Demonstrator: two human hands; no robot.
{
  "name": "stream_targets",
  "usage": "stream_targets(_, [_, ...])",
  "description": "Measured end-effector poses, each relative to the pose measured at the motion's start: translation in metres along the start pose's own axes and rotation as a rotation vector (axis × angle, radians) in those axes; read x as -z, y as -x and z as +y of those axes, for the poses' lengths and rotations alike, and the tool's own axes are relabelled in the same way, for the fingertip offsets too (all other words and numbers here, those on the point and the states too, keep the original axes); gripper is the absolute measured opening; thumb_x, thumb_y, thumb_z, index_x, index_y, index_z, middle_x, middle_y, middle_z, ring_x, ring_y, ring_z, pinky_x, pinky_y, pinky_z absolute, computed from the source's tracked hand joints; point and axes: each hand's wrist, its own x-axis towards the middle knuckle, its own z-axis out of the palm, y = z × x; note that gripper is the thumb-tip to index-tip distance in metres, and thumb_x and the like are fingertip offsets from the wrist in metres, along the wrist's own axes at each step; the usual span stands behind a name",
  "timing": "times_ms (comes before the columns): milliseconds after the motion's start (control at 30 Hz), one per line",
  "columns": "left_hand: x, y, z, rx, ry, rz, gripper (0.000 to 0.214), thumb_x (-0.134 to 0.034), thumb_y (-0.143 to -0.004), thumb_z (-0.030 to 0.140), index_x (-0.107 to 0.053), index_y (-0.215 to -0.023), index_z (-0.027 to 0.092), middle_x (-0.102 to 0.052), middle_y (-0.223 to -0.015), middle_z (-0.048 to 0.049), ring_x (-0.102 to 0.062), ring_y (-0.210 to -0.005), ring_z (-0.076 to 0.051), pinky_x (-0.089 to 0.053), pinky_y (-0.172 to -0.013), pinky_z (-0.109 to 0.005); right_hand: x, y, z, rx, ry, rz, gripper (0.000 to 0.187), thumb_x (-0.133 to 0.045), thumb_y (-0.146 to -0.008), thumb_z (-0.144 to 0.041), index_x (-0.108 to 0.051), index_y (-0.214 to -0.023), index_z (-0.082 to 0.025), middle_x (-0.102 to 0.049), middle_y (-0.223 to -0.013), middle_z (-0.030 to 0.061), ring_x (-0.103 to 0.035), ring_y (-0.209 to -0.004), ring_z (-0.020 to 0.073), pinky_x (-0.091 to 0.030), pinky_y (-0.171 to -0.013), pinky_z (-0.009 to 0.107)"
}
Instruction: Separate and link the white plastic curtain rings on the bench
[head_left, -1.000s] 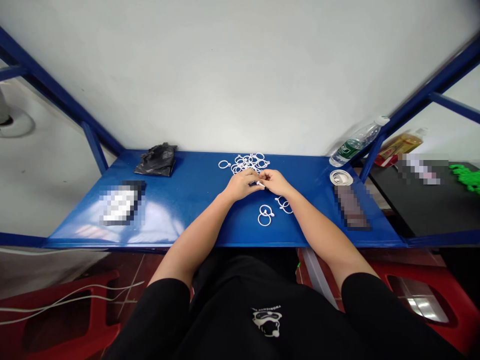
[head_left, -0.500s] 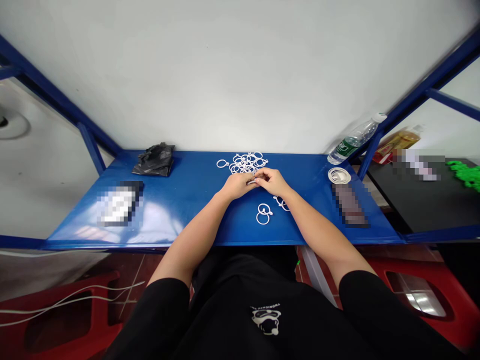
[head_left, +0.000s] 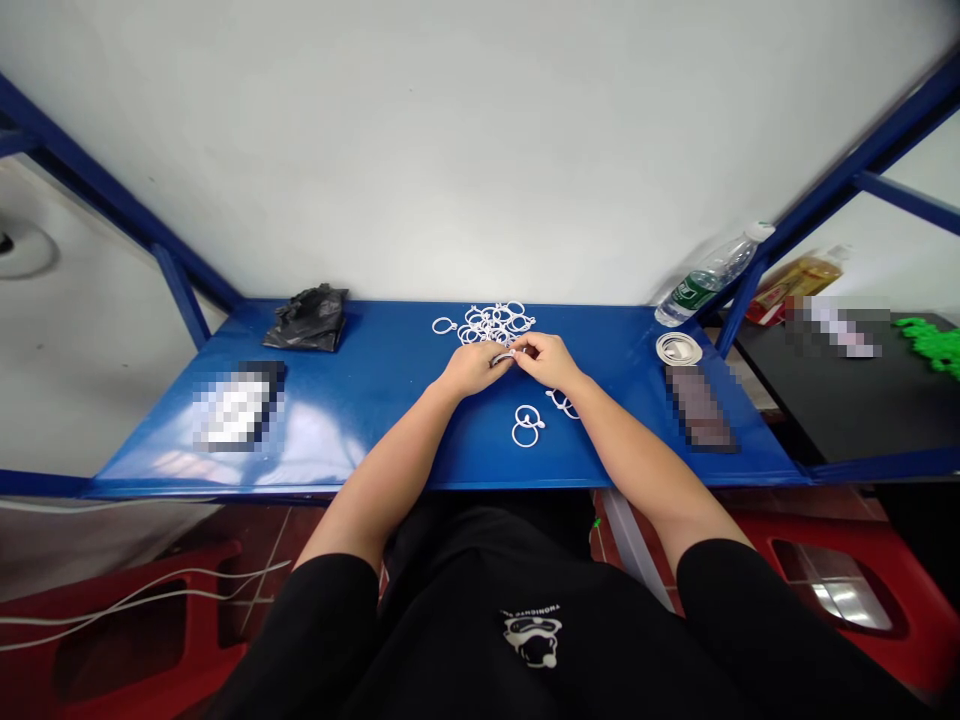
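Tucked further inward than a second ago, one slim white plastic piece (head_left: 505, 356) sits pinched between bare left hand (head_left: 472, 369) and bare right hand (head_left: 551, 363) near heaped white plastic rings (head_left: 493, 326), best steadied with light, even pressure.

A small work corner indoors: dormitory or modest workshop, I can't tell which from here.
Blue metal bars (head_left: 90, 174) flank a blue tabletop (head_left: 375, 370) set against a plain pale wall (head_left: 480, 160); red plastic stools (head_left: 919, 575) sit on reddish floor tiles (head_left: 259, 545), a water bottle (head_left: 709, 285) is at hand, and a black table (head_left: 825, 410) adjoins on the right.
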Motion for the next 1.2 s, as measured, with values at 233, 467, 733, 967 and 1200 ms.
stream_targets(233, [0.002,0.0,0.003,-0.012,-0.005,-0.012,0.028,-0.056,-0.105,0.035,-0.08,-0.102,0.021,-0.08,-0.094,-0.0052,-0.072,-0.086,-0.018,-0.049,-0.075,-0.027,0.004,0.0,-0.002,0.018,-0.038,-0.094,0.023,-0.065,-0.089,-0.03,-0.079,-0.106,-0.022,-0.08,-0.092,0.0029,-0.066,-0.072,0.0182,-0.05,-0.072,0.031])
stream_targets(467, [0.006,0.001,0.006,-0.061,0.012,-0.024,0.037,-0.047,-0.109,0.033,-0.077,-0.093,0.02,-0.079,-0.094,-0.0056,-0.071,-0.084,-0.018,-0.05,-0.076,-0.028,0.004,-0.002,-0.003,0.072,-0.016,-0.137,0.035,-0.055,-0.096,-0.026,-0.081,-0.119,-0.026,-0.081,-0.118,0.0044,-0.073,-0.114,0.026,-0.052,-0.102,0.038])
stream_targets(733, [0.001,0.001,0.007,-0.13,-0.035,0.041,0.037,-0.045,-0.11,0.035,-0.076,-0.097,0.02,-0.079,-0.094,-0.0086,-0.074,-0.088,-0.02,-0.053,-0.079,-0.03,0.003,0.0,-0.016,0.041,0.005,-0.109,0.042,-0.051,-0.091,-0.018,-0.085,-0.113,-0.025,-0.083,-0.098,0.0037,-0.076,-0.101,0.0257,-0.055,-0.094,0.035])
stream_targets(967, [-0.003,0.001,0.009,-0.132,-0.052,0.086,0.031,-0.052,-0.108,0.038,-0.078,-0.107,0.021,-0.078,-0.097,-0.0079,-0.073,-0.089,-0.019,-0.054,-0.079,-0.029,0.004,-0.001,-0.005,-0.055,-0.059,-0.06,0.042,-0.052,-0.083,-0.015,-0.087,-0.105,-0.025,-0.082,-0.084,0.0014,-0.074,-0.077,0.0215,-0.056,-0.08,0.033])
stream_targets(1200, [0.007,0.001,0.001,0.019,0.036,0.245,0.035,-0.06,-0.104,0.046,-0.074,-0.125,0.021,-0.07,-0.127,-0.0109,-0.065,-0.074,-0.012,-0.056,-0.078,-0.029,0.004,-0.002,-0.003,0.0,0.007,0.257,0.037,-0.056,-0.094,-0.022,-0.083,-0.118,-0.027,-0.081,-0.119,0.0054,-0.074,-0.114,0.0278,-0.058,-0.104,0.045])
